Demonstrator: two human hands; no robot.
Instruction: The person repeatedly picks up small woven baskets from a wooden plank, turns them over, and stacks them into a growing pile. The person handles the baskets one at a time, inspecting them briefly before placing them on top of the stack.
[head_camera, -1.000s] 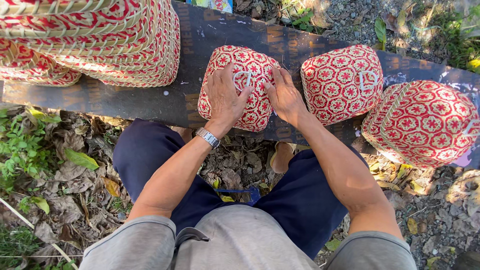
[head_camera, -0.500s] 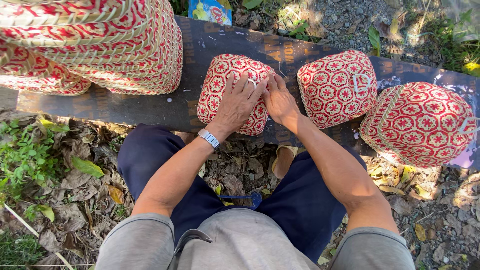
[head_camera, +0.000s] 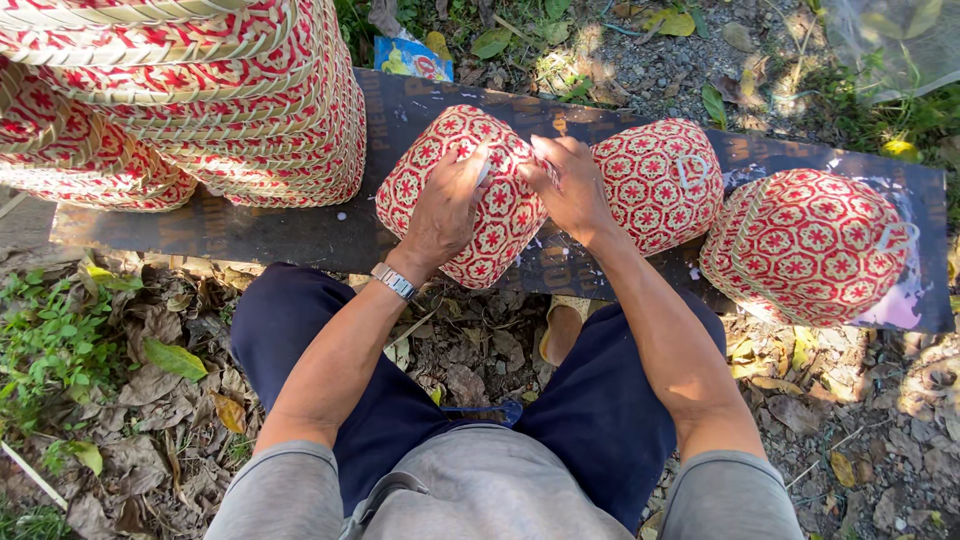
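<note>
my left hand lies flat over the top of a red-and-cream woven basket, fingers loosely spread and curved to its rounded shape, pressing on it rather than gripping. my right hand meets it at the basket's far right edge, fingers bent and bunched together at the weave; whether they pinch a strand there i cannot tell. the fingertips of both hands nearly touch. a metal watch sits on my left wrist.

the basket rests on a dark board directly in front of me, tilted a little. just to the right of my right hand stands a second woven basket of the same pattern, touching the first, and further right a third basket, larger-looking and rounder. to the left of my left hand, well apart, rises a stack of nested baskets in the same red weave.

below my arms are my dark blue shorts, with dry leaves on the ground around them.
</note>
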